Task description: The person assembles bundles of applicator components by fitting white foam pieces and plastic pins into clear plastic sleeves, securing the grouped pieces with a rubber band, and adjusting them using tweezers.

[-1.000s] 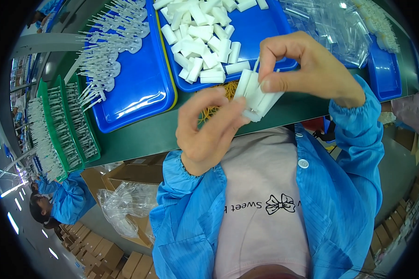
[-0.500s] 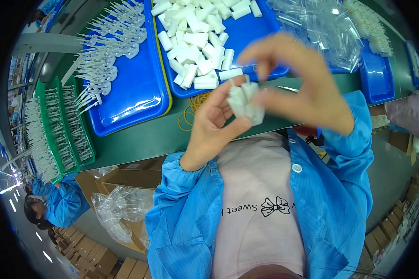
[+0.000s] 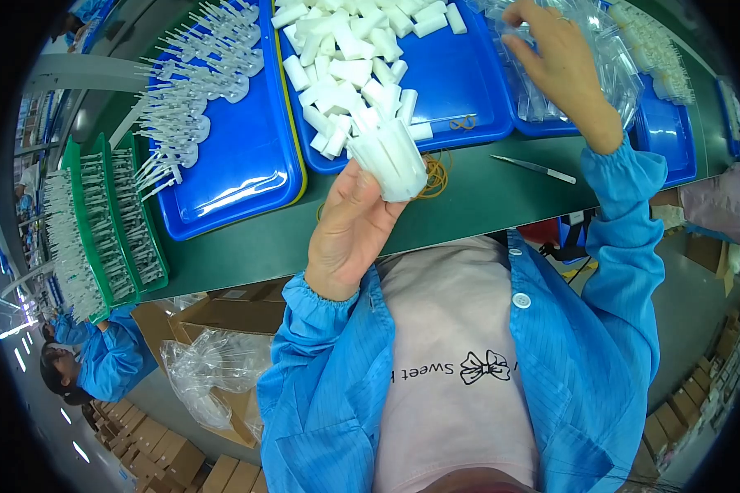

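My left hand [image 3: 352,226] grips a white, ribbed, cup-shaped bundle [image 3: 393,164] by its lower left side, holding it tilted above the front edge of a blue tray [image 3: 460,90]. Whether it is one part or several pieces together I cannot make out. Many short white foam-like blocks [image 3: 349,72] are heaped in that tray, just beyond the bundle. Up at the right, my right hand [image 3: 561,66] hovers over a pile of clear plastic tubes or sleeves [image 3: 621,62]. Its thumb and fingers are apart, and nothing shows between them.
Tweezers [image 3: 534,168] and yellow rubber bands [image 3: 437,174] lie on the green table [image 3: 238,259]. A left blue tray [image 3: 242,164] holds white stemmed parts [image 3: 173,123]; green racks [image 3: 111,226] stand beside it. A small blue tray [image 3: 664,135] is far right. Another person [image 3: 99,357] sits lower left.
My right hand has left the white bundle and moved up and right to the clear plastic pile. My left hand has shifted slightly left, with the bundle now turned upright and more visible.
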Demonstrator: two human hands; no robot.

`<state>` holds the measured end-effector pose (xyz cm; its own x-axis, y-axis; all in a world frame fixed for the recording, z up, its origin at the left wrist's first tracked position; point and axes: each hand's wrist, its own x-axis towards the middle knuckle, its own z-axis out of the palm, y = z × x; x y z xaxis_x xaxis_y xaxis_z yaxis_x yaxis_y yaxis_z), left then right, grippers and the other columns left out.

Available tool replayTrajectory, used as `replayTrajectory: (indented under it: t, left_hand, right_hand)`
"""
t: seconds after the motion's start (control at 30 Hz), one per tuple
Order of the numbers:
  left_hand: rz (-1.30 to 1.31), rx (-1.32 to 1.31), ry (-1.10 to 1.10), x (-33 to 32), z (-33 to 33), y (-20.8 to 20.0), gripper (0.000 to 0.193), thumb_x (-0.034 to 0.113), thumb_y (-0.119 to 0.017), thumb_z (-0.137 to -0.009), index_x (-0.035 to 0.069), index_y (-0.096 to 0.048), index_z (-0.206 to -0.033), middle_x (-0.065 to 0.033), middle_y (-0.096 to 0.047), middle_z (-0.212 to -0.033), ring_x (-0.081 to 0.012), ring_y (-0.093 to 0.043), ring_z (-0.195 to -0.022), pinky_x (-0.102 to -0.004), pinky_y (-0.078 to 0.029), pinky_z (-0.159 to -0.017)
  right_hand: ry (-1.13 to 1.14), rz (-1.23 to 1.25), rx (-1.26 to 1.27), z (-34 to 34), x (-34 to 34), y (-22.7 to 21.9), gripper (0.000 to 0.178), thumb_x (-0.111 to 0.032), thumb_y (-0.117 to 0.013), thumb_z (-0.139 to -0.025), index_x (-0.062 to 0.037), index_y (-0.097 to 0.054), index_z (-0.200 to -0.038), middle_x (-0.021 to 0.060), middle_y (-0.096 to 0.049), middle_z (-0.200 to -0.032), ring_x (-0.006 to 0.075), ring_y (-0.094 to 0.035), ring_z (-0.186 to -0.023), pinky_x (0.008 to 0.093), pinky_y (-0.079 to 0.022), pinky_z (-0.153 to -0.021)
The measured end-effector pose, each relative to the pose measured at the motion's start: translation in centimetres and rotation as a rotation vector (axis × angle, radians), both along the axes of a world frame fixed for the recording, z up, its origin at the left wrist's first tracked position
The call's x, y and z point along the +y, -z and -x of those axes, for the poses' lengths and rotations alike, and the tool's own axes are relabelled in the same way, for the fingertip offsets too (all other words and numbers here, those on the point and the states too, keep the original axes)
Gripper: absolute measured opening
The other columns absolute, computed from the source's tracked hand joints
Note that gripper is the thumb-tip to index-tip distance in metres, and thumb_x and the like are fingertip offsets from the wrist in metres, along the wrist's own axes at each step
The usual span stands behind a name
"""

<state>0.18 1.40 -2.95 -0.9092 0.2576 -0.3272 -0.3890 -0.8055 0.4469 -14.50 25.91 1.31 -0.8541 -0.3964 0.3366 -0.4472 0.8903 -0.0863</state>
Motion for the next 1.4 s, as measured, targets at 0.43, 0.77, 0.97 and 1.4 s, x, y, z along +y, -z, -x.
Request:
replayTrajectory:
  t: [0.43,0.77,0.97,1.4]
  left_hand:
    - [0.436,0.286,-0.012,2.3,-0.3,-2.5,0.060,0.008,-0.067,-0.084,-0.004,-0.037,-0.135,-0.0161,-0.050,-0.128,-0.0217,-0.050,-0.118,-0.0333,-0.040,-0.099]
    - [0.995,0.694,-0.275,2.4,-1.2,-1.0,0.055,0.007,-0.074,-0.077,0.001,-0.044,-0.123,-0.0132,-0.047,-0.119,-0.0235,-0.053,-0.111,-0.0346,-0.045,-0.092]
    - [0.989,0.739,-0.328,2.2,-0.8,-1.8,0.048,0.007,-0.073,-0.079,0.000,-0.048,-0.119,-0.0178,-0.056,-0.119,-0.0242,-0.058,-0.107,-0.0349,-0.047,-0.092]
    - [1.199,0.829,-0.345,1.2,-0.6,-2.2,0.038,0.015,-0.073,-0.077,0.001,-0.062,-0.110,-0.0188,-0.063,-0.112,-0.0301,-0.063,-0.098,-0.0331,-0.049,-0.084]
  right_hand:
    - [-0.495,1.021,-0.347,-8.4,-3.8,-3.7,0.043,-0.012,-0.068,-0.083,0.0017,-0.046,-0.117,0.0128,-0.056,-0.100,0.0152,-0.056,-0.086,0.0263,-0.045,-0.076]
    - [-0.426,1.234,-0.282,-8.5,-5.2,-2.6,0.036,-0.009,-0.077,-0.075,-0.0005,-0.057,-0.103,0.0037,-0.059,-0.084,0.0091,-0.058,-0.070,0.0225,-0.047,-0.063]
    - [-0.381,1.277,-0.252,-9.0,-5.3,-2.2,0.030,-0.007,-0.079,-0.072,-0.0022,-0.055,-0.090,0.0019,-0.055,-0.077,0.0061,-0.052,-0.062,0.0200,-0.040,-0.056]
    - [-0.264,1.377,-0.697,-9.4,-4.4,-3.0,0.025,-0.009,-0.072,-0.080,-0.0068,-0.047,-0.075,-0.0025,-0.048,-0.069,0.0010,-0.042,-0.061,0.0179,-0.032,-0.052]
